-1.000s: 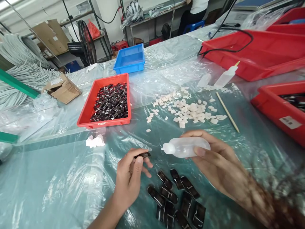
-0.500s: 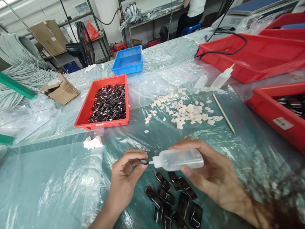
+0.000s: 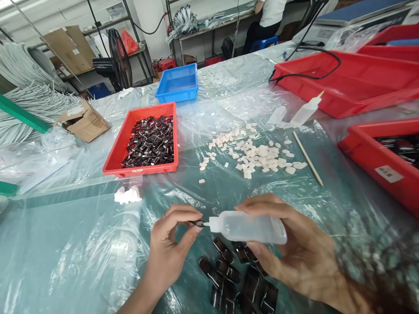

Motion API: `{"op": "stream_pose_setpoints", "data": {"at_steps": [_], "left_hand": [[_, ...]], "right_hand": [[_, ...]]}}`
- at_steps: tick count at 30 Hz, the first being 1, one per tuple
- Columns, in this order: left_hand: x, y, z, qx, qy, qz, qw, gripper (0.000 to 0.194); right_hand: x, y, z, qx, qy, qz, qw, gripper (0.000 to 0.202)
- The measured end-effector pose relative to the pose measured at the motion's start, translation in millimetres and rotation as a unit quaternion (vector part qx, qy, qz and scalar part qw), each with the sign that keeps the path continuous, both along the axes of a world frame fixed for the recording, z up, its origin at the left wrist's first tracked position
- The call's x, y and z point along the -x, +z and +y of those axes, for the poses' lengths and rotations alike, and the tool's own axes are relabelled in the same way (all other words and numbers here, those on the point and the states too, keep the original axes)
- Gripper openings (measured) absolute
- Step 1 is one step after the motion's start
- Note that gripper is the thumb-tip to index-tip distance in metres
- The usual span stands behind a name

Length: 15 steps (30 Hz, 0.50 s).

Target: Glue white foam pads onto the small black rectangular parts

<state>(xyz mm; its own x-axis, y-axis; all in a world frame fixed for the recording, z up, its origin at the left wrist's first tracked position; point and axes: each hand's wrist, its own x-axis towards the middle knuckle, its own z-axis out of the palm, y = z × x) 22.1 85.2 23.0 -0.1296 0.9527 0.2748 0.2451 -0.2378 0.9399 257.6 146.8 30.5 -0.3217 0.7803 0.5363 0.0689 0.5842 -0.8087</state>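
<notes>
Between thumb and fingers, my left hand pinches a small dark glossy part, mostly covered by the fingertips. My right hand is wrapped round a translucent white squeeze bottle lying nearly level. The bottle's thin nozzle points left and meets, or almost meets, the dark part; contact is too small to be sure of. Just below the bottle, several dark glossy parts lie loosely grouped on the plastic-covered table.
Beyond my hands lies a scatter of small whitish pieces beside a wooden stick. A red tray of dark parts stands left, a blue tray behind it. More red trays line the right. Another squeeze bottle lies farther back.
The bottle's rear end has shifted slightly right and down with my right hand. My left hand has turned the dark part a little, so less of its pale face shows.
</notes>
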Motion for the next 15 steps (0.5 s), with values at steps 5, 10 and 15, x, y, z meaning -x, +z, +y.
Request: {"op": "stream_pose_setpoints", "data": {"at_steps": [5,10,15], "left_hand": [[0,0.1,-1,-0.026,0.002,0.019,0.999,0.029],[2,0.7,0,-0.029,0.001,0.037,0.999,0.028],[1,1.8,1,-0.04,-0.01,0.023,0.999,0.032]], "right_hand": [[-6,4.9,-3,-0.059,0.004,-0.054,0.997,0.06],[-9,9.4,-2,-0.172,0.016,-0.103,0.98,0.075],[-7,6.4,-4,-0.18,0.005,-0.095,0.979,0.072]]}}
